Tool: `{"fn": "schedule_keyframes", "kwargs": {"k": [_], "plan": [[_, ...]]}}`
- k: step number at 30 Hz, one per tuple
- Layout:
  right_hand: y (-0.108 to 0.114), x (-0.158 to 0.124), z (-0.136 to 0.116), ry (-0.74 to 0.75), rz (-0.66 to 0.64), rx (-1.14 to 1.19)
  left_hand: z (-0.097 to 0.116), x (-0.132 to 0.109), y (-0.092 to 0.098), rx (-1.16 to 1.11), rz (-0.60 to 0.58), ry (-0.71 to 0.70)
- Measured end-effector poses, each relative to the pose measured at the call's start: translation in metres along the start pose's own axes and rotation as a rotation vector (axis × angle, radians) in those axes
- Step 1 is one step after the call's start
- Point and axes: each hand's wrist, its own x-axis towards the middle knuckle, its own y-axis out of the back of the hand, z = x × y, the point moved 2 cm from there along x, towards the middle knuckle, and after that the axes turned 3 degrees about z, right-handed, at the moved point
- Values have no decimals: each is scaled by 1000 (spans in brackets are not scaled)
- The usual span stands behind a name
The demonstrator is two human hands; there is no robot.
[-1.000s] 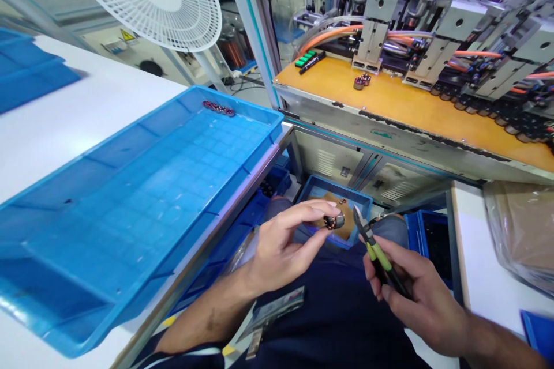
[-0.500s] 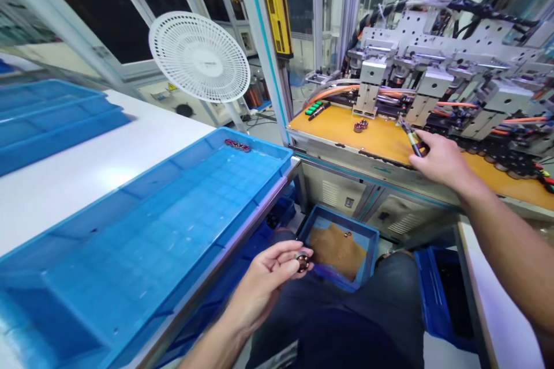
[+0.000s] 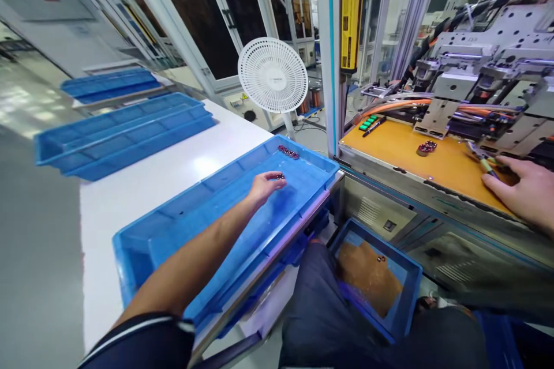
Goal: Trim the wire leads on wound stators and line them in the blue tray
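My left hand (image 3: 265,187) is over the large blue tray (image 3: 194,207), fingertips pinched on a small dark, copper-wound motor stator (image 3: 280,176). At the tray's far end stands a short row of similar stators (image 3: 288,152). On the right, my right hand (image 3: 517,181) has its thumb and fingers about the yellow-and-black handles of small pliers (image 3: 487,165). The pliers' jaws point away, low over the orange work surface (image 3: 398,147). A few more stators (image 3: 426,148) sit on that surface, left of the pliers.
Machine fixtures (image 3: 445,98) with orange hoses stand behind the orange surface. A marker pen (image 3: 374,126) lies beside green pieces (image 3: 368,122). Below, a blue bin (image 3: 411,300) holds brown sheet and small parts. A white fan (image 3: 273,75) and stacked blue trays (image 3: 130,132) stand beyond.
My left hand has moved from above my lap to over the blue tray, carrying the stator. The view has turned left. My right hand stays by the pliers at the orange surface.
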Motion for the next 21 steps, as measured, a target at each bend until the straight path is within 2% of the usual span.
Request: {"fn": "schedule_keyframes", "kwargs": {"k": [4, 6, 9, 15, 18, 21], "plan": [[-3, 1, 4, -31, 0, 16, -12, 71, -46, 221, 41, -128], [-4, 2, 6, -42, -3, 19, -15, 94, -63, 302, 56, -185], [-6, 2, 8, -33, 17, 25, -19, 115, -80, 386, 81, -235], [-7, 2, 9, 7, 100, 57, -26, 127, -90, 429, 210, -274], [-7, 1, 7, 15, 120, 73, -27, 123, -90, 423, 249, -284], [-4, -1, 3, 26, 133, 118, -19, 111, -86, 405, 258, -293]]}}
